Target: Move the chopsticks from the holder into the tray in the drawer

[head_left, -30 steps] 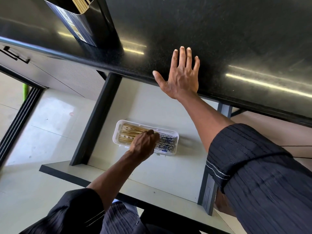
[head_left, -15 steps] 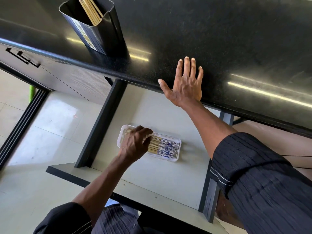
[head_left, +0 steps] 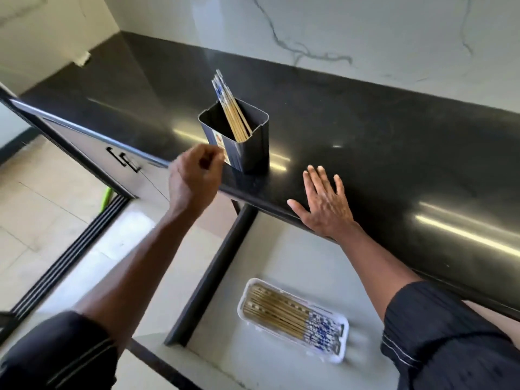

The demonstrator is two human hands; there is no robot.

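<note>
Left hand (head_left: 194,178) is no longer in the tray (head_left: 292,319) below it; it is now rising, loosely curled and empty, toward the holder (head_left: 244,147) just beyond, where chopsticks (head_left: 230,108) remain. Another fetch is likely starting. Right hand (head_left: 323,204) is still resting spread on the counter (head_left: 394,136).

We see a black counter (head_left: 365,142), glossy, with light streaks reflected along its front edge. Behind it we have a white marbled wall (head_left: 309,26) with grey veins. Under the counter's left end: a grey cabinet front (head_left: 84,142) with a black handle (head_left: 123,161). Left of that, beige floor tiles (head_left: 36,198), a black ribbed floor track (head_left: 73,254), and something green (head_left: 106,197) beside the track; we can't tell what.
</note>
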